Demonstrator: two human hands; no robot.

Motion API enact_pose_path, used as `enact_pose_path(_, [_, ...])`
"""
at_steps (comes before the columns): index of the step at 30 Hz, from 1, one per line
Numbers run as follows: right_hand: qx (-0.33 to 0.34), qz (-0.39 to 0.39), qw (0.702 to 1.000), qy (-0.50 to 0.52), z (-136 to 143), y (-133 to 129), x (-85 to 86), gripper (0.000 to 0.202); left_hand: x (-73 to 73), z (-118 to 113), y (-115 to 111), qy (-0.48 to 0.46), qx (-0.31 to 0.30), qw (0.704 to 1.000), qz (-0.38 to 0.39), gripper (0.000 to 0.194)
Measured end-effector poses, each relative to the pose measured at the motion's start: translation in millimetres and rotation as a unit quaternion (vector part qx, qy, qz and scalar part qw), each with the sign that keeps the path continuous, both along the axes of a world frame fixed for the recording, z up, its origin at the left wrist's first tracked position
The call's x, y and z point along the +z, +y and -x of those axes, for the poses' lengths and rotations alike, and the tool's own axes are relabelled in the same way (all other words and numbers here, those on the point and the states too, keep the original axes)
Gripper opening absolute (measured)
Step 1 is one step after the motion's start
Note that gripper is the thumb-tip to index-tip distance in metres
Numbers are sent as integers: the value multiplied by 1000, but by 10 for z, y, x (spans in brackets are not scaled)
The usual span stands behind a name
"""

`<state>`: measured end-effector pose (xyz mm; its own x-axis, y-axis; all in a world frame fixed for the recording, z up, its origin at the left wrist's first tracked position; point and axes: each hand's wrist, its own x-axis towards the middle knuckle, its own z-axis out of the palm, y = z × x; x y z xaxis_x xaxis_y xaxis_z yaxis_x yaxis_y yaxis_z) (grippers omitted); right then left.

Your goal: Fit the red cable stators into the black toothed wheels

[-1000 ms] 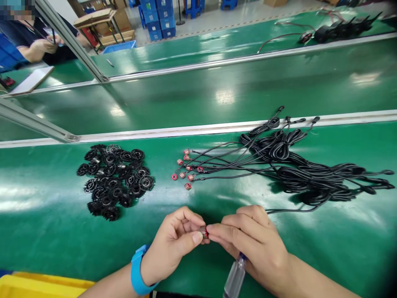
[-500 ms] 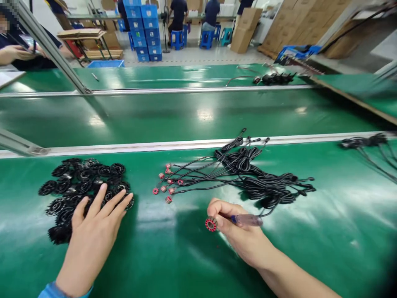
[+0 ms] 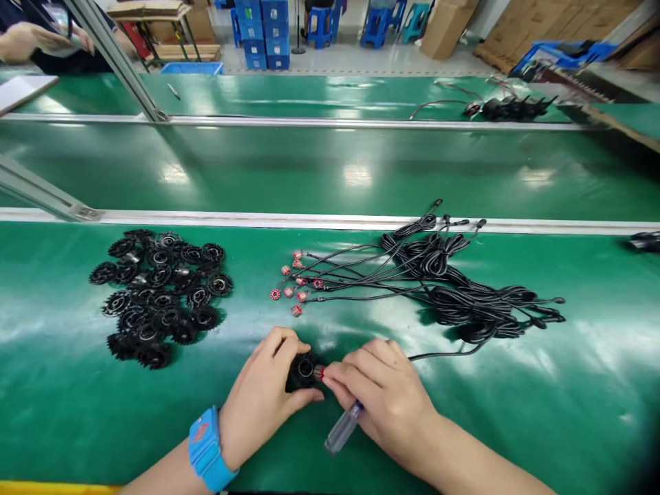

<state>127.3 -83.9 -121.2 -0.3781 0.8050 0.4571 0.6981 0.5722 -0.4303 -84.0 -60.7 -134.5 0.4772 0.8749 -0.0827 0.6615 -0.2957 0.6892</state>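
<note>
Near the front middle of the green table, my left hand (image 3: 268, 385) grips a black toothed wheel (image 3: 300, 371) between thumb and fingers. My right hand (image 3: 384, 399) pinches a red-and-metal stator (image 3: 319, 372) at the wheel's right edge; whether the two touch is too small to tell. A screwdriver with a clear handle (image 3: 342, 430) is also held in my right hand, its handle pointing down-left. A black cable runs from behind my right hand to the coiled cables (image 3: 464, 309). Several more stators (image 3: 298, 292) lie at the cables' left ends.
A pile of black toothed wheels (image 3: 159, 295) lies at the left. A white rail (image 3: 309, 221) crosses behind, with a metal post (image 3: 46, 189) at left. More black parts (image 3: 515, 108) lie on the far green surface. Another person's hands (image 3: 46, 41) show at upper left.
My left hand has moved from the wheel pile to the front middle and now holds a wheel. My right hand has brought the stator beside it, and the screwdriver has turned. The view has shifted.
</note>
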Motion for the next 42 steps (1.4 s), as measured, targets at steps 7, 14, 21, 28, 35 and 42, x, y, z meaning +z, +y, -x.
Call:
enact_pose_path(7, [19,6,997,-73,40,-42,-90,16,-33,-8,-1,-38,-9,999,33,59])
enact_pose_path(14, [11,31,999,-28,12,31,-24,15,21,67,23,-86,-39,989,110,45])
enact_pose_path(21, [33,32,998,-49,-27,5,31,21,-17,8,28,-114,-41,986,110,41])
enact_pose_path(28, [92,-10,991,-92,-83,12,108,34,-15,21,59,-137,-52,985,91,49])
enact_pose_path(35, [46,35,995,-76,-35,-19,36,30,-24,-13,29,-128,-42,989,63,59])
enact_pose_path(42, [47,74,995,-39,-41,-11,-26,17,-47,-20,-8,-111,-43,993,23,55])
